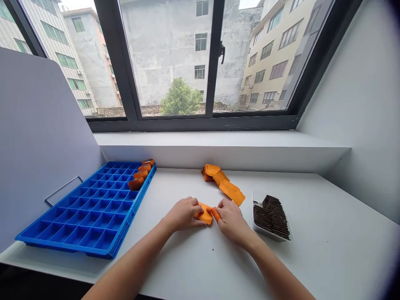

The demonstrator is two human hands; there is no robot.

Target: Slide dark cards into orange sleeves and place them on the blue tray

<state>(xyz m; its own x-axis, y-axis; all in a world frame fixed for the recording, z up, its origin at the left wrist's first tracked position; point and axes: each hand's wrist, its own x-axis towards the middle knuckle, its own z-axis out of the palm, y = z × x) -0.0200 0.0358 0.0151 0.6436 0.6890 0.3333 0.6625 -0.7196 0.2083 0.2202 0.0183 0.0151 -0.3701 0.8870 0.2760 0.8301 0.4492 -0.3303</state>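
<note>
My left hand (185,213) is closed on the left side of a flat orange piece (204,215), pinning it near the table's middle. My right hand (231,220) grips a small orange tool with a ribbed handle (215,214). The tool's tip end meets the right part of the orange piece; its exact shape is hidden by fingers. Beyond my hands lies a fanned stack of similar flat orange pieces (231,191), stretching from a neat pile toward my right hand. To the right, a clear plastic tray (290,233) holds rows of thin dark brown pieces (272,218).
At left a blue compartment tray (111,246) carries several orange-and-dark pieces (136,183) standing in its right column. A bent metal wire (61,192) sits by its left side, beside a pale partition (40,137). A window ledge (218,139) borders the white table (328,233).
</note>
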